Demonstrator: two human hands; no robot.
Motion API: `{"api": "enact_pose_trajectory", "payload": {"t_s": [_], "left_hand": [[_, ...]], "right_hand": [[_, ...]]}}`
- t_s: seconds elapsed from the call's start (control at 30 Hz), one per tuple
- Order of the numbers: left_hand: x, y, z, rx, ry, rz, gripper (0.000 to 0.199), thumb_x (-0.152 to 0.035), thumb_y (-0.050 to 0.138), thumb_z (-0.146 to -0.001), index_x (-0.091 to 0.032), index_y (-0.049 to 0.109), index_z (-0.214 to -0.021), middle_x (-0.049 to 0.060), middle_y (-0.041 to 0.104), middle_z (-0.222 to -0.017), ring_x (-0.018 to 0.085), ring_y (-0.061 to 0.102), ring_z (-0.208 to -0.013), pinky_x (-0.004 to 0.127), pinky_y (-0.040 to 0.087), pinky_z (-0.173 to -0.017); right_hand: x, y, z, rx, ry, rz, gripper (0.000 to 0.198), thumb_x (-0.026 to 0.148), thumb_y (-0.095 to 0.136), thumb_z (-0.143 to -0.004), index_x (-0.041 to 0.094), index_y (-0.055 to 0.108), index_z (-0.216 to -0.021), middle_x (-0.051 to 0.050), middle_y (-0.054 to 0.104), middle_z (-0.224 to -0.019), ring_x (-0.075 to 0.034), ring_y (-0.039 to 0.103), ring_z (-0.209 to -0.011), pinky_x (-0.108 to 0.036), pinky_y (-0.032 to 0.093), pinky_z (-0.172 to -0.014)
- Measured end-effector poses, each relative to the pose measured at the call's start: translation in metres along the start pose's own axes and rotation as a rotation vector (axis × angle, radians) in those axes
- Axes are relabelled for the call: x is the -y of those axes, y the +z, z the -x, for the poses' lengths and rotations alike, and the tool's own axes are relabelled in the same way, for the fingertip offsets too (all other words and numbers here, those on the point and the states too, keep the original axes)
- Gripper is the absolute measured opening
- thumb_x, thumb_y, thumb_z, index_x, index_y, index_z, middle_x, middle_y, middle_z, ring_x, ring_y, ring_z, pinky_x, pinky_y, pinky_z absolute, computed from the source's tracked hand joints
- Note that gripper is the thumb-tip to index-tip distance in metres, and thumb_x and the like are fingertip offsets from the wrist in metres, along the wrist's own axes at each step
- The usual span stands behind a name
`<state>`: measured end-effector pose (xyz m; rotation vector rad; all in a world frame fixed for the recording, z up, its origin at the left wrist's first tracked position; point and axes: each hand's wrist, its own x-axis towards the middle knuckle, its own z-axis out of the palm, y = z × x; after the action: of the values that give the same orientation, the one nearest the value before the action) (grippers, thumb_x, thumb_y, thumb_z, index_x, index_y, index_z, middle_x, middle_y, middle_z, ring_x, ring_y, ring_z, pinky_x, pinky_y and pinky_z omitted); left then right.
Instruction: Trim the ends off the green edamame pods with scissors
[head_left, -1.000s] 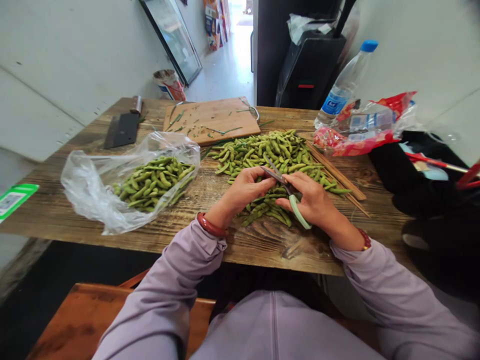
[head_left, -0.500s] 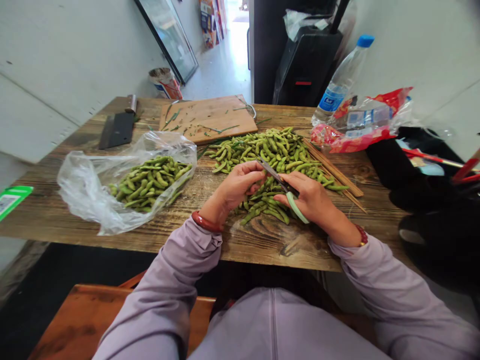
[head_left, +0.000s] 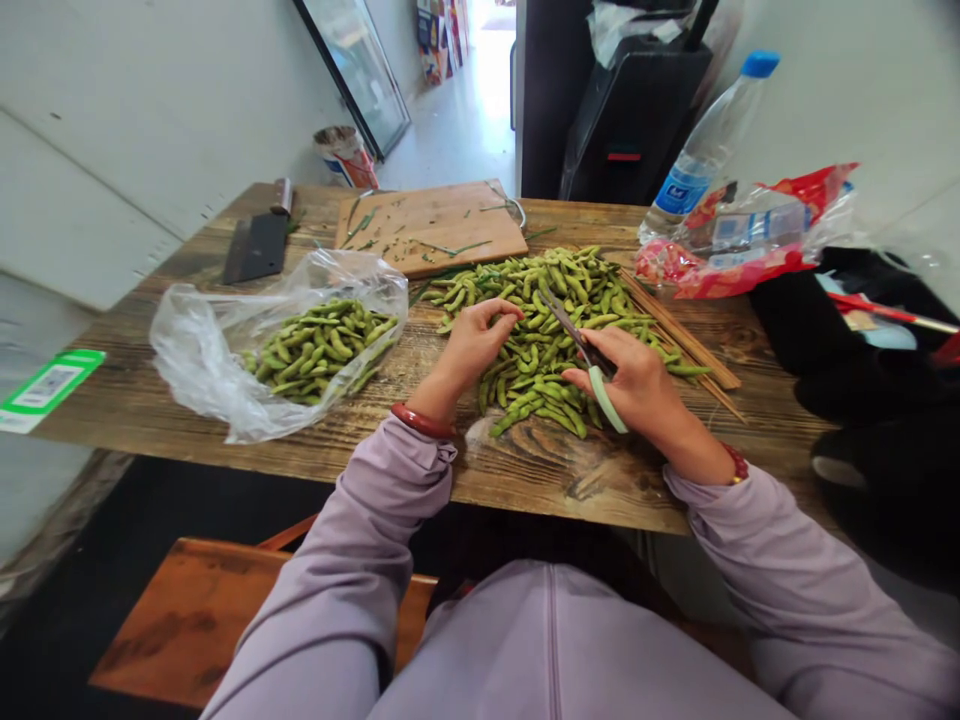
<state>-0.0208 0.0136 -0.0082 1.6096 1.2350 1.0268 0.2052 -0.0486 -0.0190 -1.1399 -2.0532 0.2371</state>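
Observation:
Scissors with a pale green handle and dark blades are gripped in my right hand, the blades pointing up and left over a heap of green soybean pods. My left hand is at the heap's left side, thumb and fingertips pinched together; whatever they hold, if anything, cannot be made out. A gap separates this hand from the scissor tips. Left of the heap, a clear plastic bag lies open with more soybean pods inside.
On the wooden table, a cutting board with green scraps and a cleaver lie toward the back. Wooden chopsticks, a water bottle, a red-and-clear wrapper and black items are at the right.
My left hand has drawn away from the scissor tips and sits slightly lower against the heap. The scissors stay in my right hand. The whole view has shifted a little.

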Motion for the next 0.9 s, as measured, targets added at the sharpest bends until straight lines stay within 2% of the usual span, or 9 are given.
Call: {"api": "enact_pose_trajectory", "payload": {"t_s": [0.1, 0.23, 0.33, 0.43, 0.53, 0.63, 0.77, 0.83, 0.9], "left_hand": [[0.006, 0.005, 0.0, 0.009, 0.155, -0.4, 0.018, -0.022, 0.059, -0.09, -0.015, 0.075, -0.089, 0.008, 0.075, -0.093, 0.019, 0.066, -0.09, 0.029, 0.047, -0.085], [0.004, 0.015, 0.005, 0.088, 0.147, -0.804, 0.024, -0.03, 0.057, -0.094, -0.017, 0.077, -0.099, 0.013, 0.075, -0.103, 0.024, 0.067, -0.095, 0.032, 0.048, -0.083], [-0.001, 0.023, 0.008, 0.104, 0.131, -0.944, 0.028, -0.032, 0.054, -0.097, -0.018, 0.075, -0.108, 0.015, 0.074, -0.108, 0.026, 0.068, -0.096, 0.032, 0.048, -0.079], [-0.004, 0.028, 0.01, 0.14, 0.142, -0.974, 0.03, -0.028, 0.049, -0.098, -0.017, 0.073, -0.112, 0.016, 0.073, -0.11, 0.026, 0.069, -0.096, 0.032, 0.048, -0.078], [-0.005, 0.027, 0.01, 0.163, 0.143, -0.937, 0.026, -0.024, 0.049, -0.096, -0.016, 0.072, -0.107, 0.015, 0.073, -0.107, 0.026, 0.068, -0.096, 0.034, 0.048, -0.081], [-0.003, 0.022, 0.006, 0.143, 0.119, -0.81, 0.016, -0.019, 0.056, -0.09, -0.016, 0.071, -0.096, 0.012, 0.073, -0.098, 0.025, 0.067, -0.092, 0.034, 0.047, -0.082], [0.0, 0.012, 0.001, 0.059, 0.128, -0.448, 0.004, -0.012, 0.063, -0.078, -0.015, 0.064, -0.076, 0.005, 0.068, -0.083, 0.018, 0.061, -0.083, 0.029, 0.046, -0.082], [-0.003, 0.008, 0.002, 0.033, 0.083, -0.211, 0.005, -0.016, 0.066, -0.076, -0.015, 0.062, -0.074, 0.001, 0.063, -0.076, 0.013, 0.057, -0.074, 0.025, 0.045, -0.075], [-0.008, 0.006, 0.005, 0.06, -0.014, 0.023, 0.012, -0.024, 0.068, -0.077, -0.016, 0.06, -0.076, -0.003, 0.056, -0.068, 0.01, 0.05, -0.061, 0.022, 0.041, -0.061]], "right_hand": [[0.002, 0.001, 0.0, -0.002, 0.009, -0.004, 0.041, 0.042, 0.069, -0.089, 0.021, 0.066, -0.124, -0.01, 0.069, -0.1, -0.029, 0.068, -0.091, -0.044, 0.057, -0.081], [0.002, 0.002, 0.001, 0.012, 0.02, -0.004, 0.04, 0.04, 0.07, -0.089, 0.023, 0.066, -0.124, -0.01, 0.07, -0.102, -0.029, 0.068, -0.092, -0.044, 0.058, -0.082], [0.002, 0.004, 0.001, 0.027, 0.021, -0.003, 0.039, 0.04, 0.069, -0.089, 0.022, 0.066, -0.123, -0.01, 0.07, -0.102, -0.029, 0.068, -0.092, -0.044, 0.058, -0.082], [0.001, 0.004, 0.001, 0.038, 0.022, -0.007, 0.039, 0.041, 0.07, -0.088, 0.022, 0.067, -0.122, -0.01, 0.07, -0.101, -0.028, 0.069, -0.09, -0.044, 0.058, -0.081], [0.0, 0.004, 0.001, 0.027, 0.02, -0.011, 0.039, 0.041, 0.069, -0.089, 0.021, 0.067, -0.122, -0.01, 0.07, -0.098, -0.028, 0.068, -0.088, -0.044, 0.058, -0.08], [-0.001, 0.004, 0.0, 0.011, 0.012, -0.015, 0.04, 0.042, 0.069, -0.089, 0.02, 0.067, -0.122, -0.011, 0.07, -0.1, -0.028, 0.068, -0.089, -0.044, 0.058, -0.081], [-0.003, 0.004, 0.0, 0.001, 0.016, 0.0, 0.039, 0.042, 0.07, -0.088, 0.02, 0.067, -0.121, -0.01, 0.07, -0.099, -0.028, 0.068, -0.088, -0.044, 0.058, -0.079], [-0.004, 0.004, 0.0, -0.001, 0.013, 0.007, 0.039, 0.041, 0.071, -0.088, 0.02, 0.067, -0.121, -0.01, 0.07, -0.097, -0.028, 0.068, -0.086, -0.043, 0.058, -0.077], [-0.004, 0.004, 0.0, -0.014, 0.006, 0.007, 0.039, 0.04, 0.071, -0.088, 0.018, 0.067, -0.12, -0.011, 0.07, -0.097, -0.028, 0.068, -0.085, -0.043, 0.058, -0.076]]}}
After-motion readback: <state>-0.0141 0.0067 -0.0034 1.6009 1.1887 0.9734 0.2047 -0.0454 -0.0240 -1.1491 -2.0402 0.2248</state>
